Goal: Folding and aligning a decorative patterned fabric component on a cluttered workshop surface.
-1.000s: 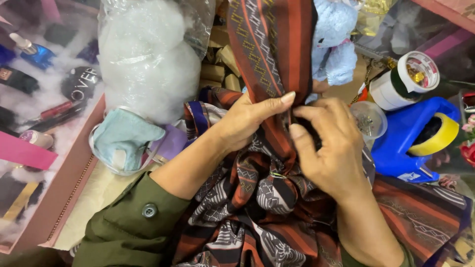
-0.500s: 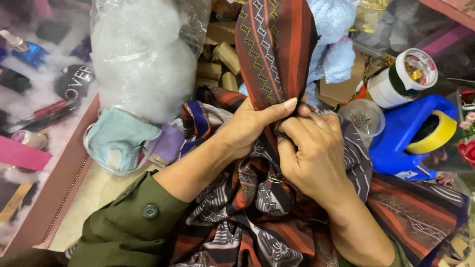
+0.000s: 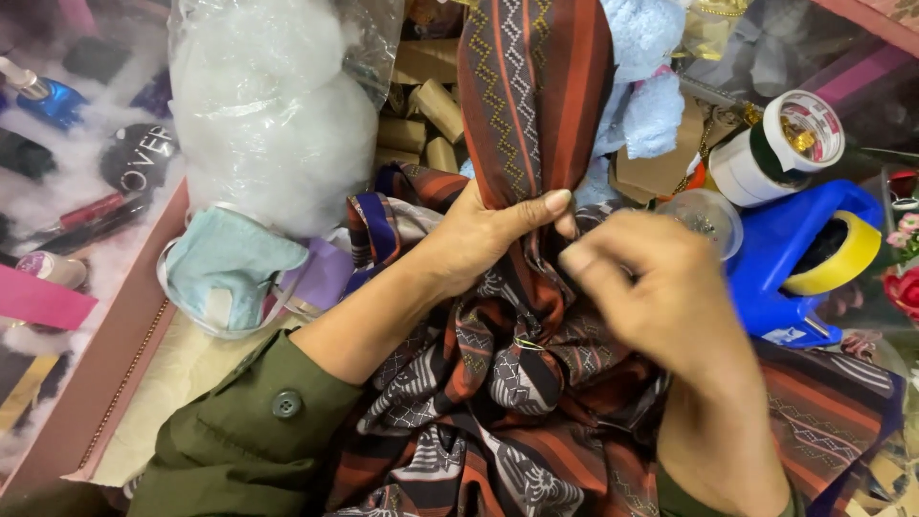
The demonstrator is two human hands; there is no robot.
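Both hands (image 3: 488,235) (image 3: 661,306) around cloth (image 3: 531,105)

The cloth (image 3: 536,124) I gathered was striped in rust red, brown and black, with pale zigzag and diamond bands and a blue edge. My sleeve (image 3: 239,450) was olive green with a matching button. Beside it lay a pale teal face mask (image 3: 225,263) and white stuffing in a clear bag (image 3: 273,105). The tape dispenser (image 3: 795,258) was bright blue, its tape roll (image 3: 842,254) yellow, and the plush toy (image 3: 646,86) light blue.
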